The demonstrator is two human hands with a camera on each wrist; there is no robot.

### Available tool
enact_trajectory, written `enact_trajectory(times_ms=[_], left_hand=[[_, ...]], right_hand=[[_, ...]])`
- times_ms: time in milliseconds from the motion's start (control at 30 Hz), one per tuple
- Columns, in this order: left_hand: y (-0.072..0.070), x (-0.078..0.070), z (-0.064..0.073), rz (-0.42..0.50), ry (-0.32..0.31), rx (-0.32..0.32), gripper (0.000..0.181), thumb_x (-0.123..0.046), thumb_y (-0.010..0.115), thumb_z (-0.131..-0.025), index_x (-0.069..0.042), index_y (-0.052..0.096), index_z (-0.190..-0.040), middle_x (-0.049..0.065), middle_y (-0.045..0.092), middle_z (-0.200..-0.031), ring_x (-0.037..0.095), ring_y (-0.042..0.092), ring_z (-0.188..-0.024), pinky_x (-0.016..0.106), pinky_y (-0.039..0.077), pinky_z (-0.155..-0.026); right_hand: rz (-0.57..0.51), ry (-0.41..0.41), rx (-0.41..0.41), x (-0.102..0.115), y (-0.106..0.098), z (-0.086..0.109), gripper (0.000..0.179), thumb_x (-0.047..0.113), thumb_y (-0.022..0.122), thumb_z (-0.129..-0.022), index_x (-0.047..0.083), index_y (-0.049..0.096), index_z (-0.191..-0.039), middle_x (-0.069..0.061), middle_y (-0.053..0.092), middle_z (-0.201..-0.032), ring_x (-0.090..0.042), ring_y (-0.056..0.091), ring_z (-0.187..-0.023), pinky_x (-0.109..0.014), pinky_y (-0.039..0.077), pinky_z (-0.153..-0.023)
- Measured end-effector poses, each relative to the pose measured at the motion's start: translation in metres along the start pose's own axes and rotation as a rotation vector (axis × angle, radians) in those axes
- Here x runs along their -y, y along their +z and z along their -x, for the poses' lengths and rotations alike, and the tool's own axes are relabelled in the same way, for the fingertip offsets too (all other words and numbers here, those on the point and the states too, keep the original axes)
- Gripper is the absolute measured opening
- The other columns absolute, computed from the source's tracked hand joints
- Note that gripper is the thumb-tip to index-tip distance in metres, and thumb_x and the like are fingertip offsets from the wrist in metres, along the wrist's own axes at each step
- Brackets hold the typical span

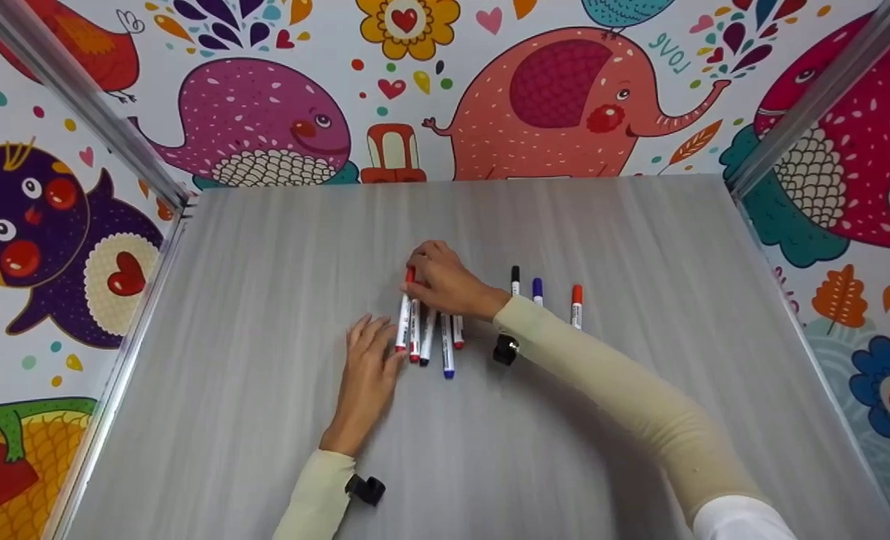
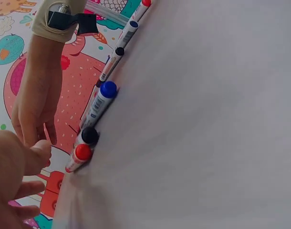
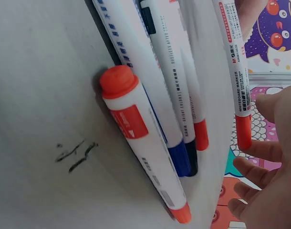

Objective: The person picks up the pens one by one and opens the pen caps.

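While the right hand (image 1: 449, 281) pinches a marker (image 1: 404, 321) by its red cap (image 1: 410, 274) at the left edge of the bunched markers (image 1: 428, 337), the left hand (image 1: 366, 375), relaxed and empty beside it, might best steady it without nudging the others.

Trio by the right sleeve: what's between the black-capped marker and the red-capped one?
The blue-capped marker lies between the black-capped marker and the red-capped marker; head and left wrist views both show it.

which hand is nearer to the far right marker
Right: the right hand is to the left of the far right marker; the left hand lies farther left and closer to the person.
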State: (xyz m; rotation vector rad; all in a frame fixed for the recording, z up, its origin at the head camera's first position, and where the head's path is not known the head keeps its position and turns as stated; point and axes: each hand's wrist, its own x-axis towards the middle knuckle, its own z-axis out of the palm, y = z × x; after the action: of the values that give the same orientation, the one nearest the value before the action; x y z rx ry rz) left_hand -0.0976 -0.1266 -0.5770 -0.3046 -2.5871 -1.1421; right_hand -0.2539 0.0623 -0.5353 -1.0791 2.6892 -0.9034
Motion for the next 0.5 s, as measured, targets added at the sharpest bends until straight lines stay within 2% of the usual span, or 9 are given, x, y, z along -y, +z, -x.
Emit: enact_trajectory(times_ms=[167,500], left_hand=[[-0.005,-0.007,-0.004,0.055,0.002,0.044,0.042,0.001,0.084,-0.093,0.008,0.072,-0.133,0.022,0.068,-0.141,0.049,0.049,-0.147,0.059,0.040,-0.121],[-0.008,-0.018,-0.014,0.166,-0.054,0.119,0.041,0.002,0.083,-0.093,0.006,0.074,-0.133,0.020,0.072,-0.138,0.048,0.049,-0.148,0.063,0.040,-0.122]], right_hand=[[-0.040,0.020,-0.009,0.000,-0.012,0.012,0.042,0.026,0.065,-0.113,-0.007,0.068,-0.140,-0.018,0.063,-0.143,-0.032,0.051,-0.138,-0.049,0.043,-0.119],[-0.176,0.051,-0.064,-0.013,-0.029,0.040,0.032,0.016,0.060,-0.115,-0.007,0.068,-0.136,-0.019,0.068,-0.137,-0.033,0.057,-0.132,-0.048,0.048,-0.114]])
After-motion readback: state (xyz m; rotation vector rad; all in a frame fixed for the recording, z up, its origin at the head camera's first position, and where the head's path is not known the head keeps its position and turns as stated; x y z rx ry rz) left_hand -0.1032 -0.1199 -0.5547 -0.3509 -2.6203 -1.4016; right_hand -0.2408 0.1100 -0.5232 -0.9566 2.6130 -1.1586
